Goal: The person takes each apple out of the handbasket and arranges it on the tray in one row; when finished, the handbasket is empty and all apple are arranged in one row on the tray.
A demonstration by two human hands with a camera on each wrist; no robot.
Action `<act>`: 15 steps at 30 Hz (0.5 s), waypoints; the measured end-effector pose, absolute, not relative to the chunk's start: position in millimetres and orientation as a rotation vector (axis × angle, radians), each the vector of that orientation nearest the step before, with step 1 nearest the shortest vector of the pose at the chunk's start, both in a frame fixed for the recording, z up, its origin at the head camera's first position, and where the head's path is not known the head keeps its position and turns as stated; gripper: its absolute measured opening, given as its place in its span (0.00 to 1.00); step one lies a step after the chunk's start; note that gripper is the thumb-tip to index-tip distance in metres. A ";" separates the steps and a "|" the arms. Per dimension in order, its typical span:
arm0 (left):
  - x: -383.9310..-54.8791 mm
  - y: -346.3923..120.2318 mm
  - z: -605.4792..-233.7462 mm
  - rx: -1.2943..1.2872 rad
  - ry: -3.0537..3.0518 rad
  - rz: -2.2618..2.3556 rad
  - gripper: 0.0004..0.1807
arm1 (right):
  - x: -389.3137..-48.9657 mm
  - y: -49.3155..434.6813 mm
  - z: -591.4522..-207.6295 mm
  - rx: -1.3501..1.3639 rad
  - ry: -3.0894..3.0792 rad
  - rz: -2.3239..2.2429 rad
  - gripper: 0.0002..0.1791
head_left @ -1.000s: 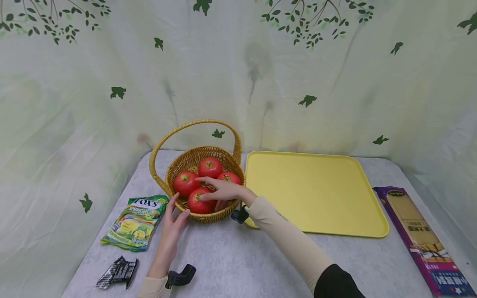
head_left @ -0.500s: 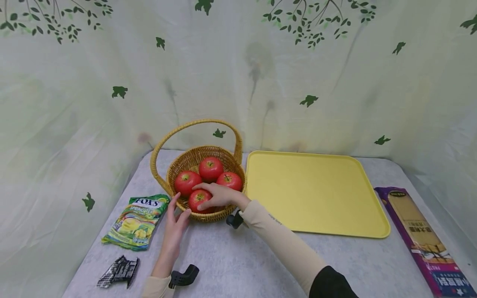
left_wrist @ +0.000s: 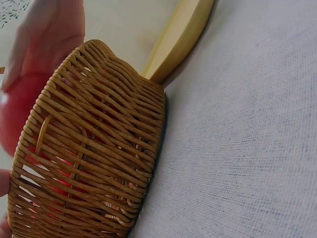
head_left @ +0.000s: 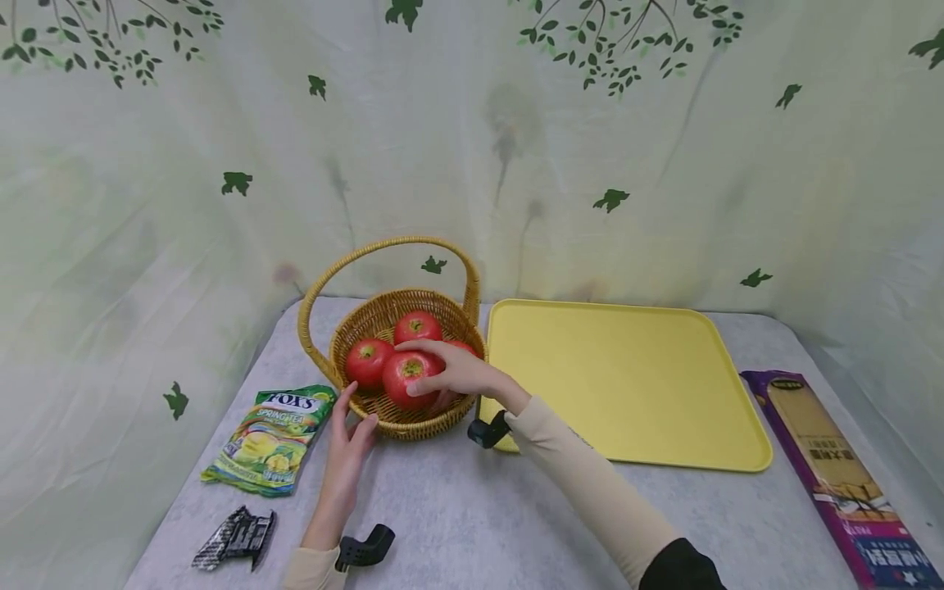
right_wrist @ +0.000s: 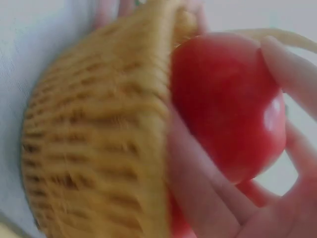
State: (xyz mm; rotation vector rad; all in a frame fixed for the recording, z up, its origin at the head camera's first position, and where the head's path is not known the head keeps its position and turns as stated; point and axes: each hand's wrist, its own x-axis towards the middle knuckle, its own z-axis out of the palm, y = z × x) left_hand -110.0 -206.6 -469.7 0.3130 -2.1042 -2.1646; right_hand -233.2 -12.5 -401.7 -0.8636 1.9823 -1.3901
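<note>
A round wicker basket [head_left: 410,432] with a tall arched handle holds several red apples. My right hand [head_left: 460,373] grips the front apple [head_left: 404,385], thumb on the near side and fingers round the far side. In the right wrist view this apple [right_wrist: 228,104] stands partly above the rim, with fingers beneath and beside it. Behind it are a left apple [head_left: 369,364] and a back apple [head_left: 417,326]; a right one is mostly covered by my hand. My left hand [head_left: 347,442] holds the basket's near-left rim, thumb and forefinger spread along it.
A yellow tray [head_left: 612,377] lies just right of the basket. Left of it is a green FOX'S candy bag [head_left: 273,441], with a small black-and-white crumpled item [head_left: 234,538] nearer me. A long purple package [head_left: 841,475] lies along the table's right side.
My right hand settled round the front apple, then rose and shifted slightly back and right with it, off its earlier spot by the front rim. The left hand stayed at the rim.
</note>
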 end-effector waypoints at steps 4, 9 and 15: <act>-109.9 -206.7 -470.1 0.297 -2.096 -2.173 0.34 | -238.9 15.1 -393.3 -0.773 1.894 -1.514 0.34; -110.6 -206.0 -469.9 0.297 -2.081 -2.187 0.33 | -248.2 56.5 -388.7 -0.717 1.923 -1.598 0.33; -111.8 -205.2 -470.3 0.305 -2.077 -2.185 0.33 | -258.2 98.6 -391.6 -0.625 1.997 -1.670 0.35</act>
